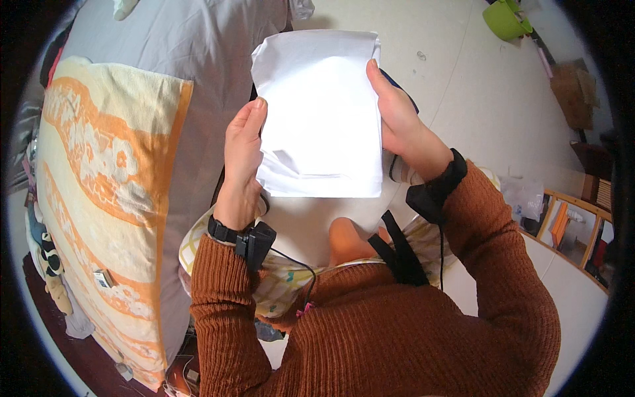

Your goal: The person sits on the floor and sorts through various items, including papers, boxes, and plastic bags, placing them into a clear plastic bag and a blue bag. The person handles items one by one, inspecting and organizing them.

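Before me I hold up a stack of white paper sheets with both hands. The sheets look blank, and some edges are curled and creased, most of all at the lower left. My left hand grips the left edge, its thumb lying along the side. On the right edge, my right hand has its thumb on top, near the upper corner. The fingers of both hands are mostly hidden behind the stack. Each wrist wears a black strap with a small device and a cable.
At left, a bed with a grey sheet carries an orange and cream towel with a small box on it. A green bucket stands on the pale floor. Cardboard and a wooden-framed shelf are at right.
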`<state>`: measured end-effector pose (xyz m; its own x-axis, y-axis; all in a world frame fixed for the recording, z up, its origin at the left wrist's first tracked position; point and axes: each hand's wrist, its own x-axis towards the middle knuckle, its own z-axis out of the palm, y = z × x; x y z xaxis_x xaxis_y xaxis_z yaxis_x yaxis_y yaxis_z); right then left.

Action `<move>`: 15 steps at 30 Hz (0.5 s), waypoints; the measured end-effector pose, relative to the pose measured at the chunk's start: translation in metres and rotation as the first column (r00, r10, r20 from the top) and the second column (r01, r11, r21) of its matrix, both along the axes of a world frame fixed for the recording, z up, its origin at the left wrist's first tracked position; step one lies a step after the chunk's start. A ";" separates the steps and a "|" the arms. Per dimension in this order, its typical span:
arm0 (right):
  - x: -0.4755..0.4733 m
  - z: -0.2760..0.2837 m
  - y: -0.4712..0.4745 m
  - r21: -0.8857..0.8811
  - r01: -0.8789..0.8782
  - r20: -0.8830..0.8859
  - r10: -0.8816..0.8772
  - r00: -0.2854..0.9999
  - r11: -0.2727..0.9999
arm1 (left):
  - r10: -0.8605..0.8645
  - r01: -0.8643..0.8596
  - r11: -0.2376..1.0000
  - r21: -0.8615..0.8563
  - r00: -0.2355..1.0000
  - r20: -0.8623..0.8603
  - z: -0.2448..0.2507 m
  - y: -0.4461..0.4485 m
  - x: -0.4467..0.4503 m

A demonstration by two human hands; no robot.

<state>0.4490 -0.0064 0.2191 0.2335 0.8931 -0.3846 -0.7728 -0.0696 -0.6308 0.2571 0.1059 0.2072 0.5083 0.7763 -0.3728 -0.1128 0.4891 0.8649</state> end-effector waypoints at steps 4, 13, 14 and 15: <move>-0.001 -0.010 0.005 -0.137 0.074 -0.008 -0.076 0.997 0.988 | 0.009 -0.011 0.999 0.033 0.998 0.067 0.009 -0.005 0.007; -0.004 -0.035 0.017 -0.227 0.158 0.178 -0.118 0.977 0.961 | -0.023 0.007 0.994 0.111 0.989 0.148 0.022 -0.017 0.020; -0.004 -0.039 0.018 -0.198 0.131 0.103 -0.113 0.988 0.971 | -0.024 0.006 0.992 0.130 0.990 0.139 0.022 -0.017 0.021; -0.003 -0.042 0.019 -0.255 0.095 0.042 -0.087 0.995 0.962 | -0.020 0.007 0.993 0.117 0.994 0.110 0.022 -0.017 0.022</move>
